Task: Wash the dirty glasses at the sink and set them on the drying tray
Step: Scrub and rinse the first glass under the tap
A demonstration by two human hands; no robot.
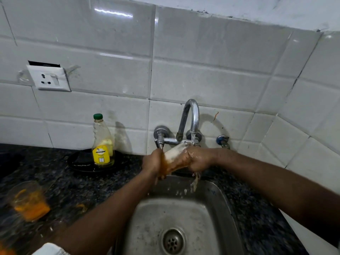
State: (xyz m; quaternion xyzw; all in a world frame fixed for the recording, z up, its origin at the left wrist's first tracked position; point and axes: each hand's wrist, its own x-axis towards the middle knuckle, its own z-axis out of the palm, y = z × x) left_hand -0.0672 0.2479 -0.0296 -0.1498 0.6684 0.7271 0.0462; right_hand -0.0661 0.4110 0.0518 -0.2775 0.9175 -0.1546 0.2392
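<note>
The only text I can make out is a blurred brand word starting "SEVE" on the yellow label (101,155) of the green-capped bottle (102,133), left of centre.

The bottle (102,142) has a green cap. The counter (82,183) is black with specks. The glass (29,201) looks orange.

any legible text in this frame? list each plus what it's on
"SAVEMORE", a blurred and uncertain read: yellow label on the green-capped bottle.
Smaller print below that word on the label: too small to read.
Wall socket and tap: no text visible.
</note>
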